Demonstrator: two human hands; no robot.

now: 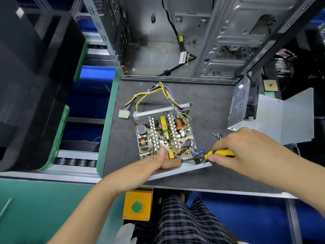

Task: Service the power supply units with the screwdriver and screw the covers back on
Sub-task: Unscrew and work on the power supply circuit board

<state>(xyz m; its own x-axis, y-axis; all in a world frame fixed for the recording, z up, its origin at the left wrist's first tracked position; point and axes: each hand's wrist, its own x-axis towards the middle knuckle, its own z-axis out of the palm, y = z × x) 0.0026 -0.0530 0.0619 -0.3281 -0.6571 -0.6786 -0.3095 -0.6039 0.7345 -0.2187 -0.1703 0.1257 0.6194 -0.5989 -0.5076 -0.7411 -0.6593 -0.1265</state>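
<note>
Grey computer case (175,41) stands behind loose screws (217,135).

Head-worn wide-angle camera looks steeply down, close over the counter (211,176) and hands (246,147)

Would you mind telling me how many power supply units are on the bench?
2: an open power supply unit at the centre, held by the left hand, and a closed unit standing at the right.
</note>
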